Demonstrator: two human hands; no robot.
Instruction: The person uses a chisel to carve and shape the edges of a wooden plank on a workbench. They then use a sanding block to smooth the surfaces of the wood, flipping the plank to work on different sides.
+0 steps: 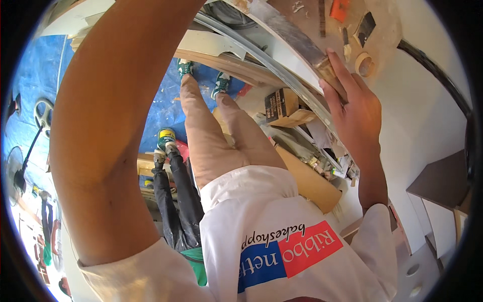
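Observation:
My left forearm (105,116) crosses the left side and runs out of the top edge, so my left hand is hidden beyond the picture. At the upper right my right hand (354,103) has its fingers curled on a long, worn grey-and-brown strip (287,30), along the edge of a board (377,25) above. On that board lie an orange-red piece (339,9), a dark block (365,29), a small thin tool (346,43) and a tan tape roll (364,64). Whether the strip is separate from the board, I cannot tell.
A blue tarp (161,100) covers the floor below. Another person's dark-clad legs (176,196) are beside mine. Cardboard boxes (287,108), a long tan panel (312,186) and metal rails (226,35) crowd the right. Dark panels (435,178) stand farther right; a fan (17,168) is far left.

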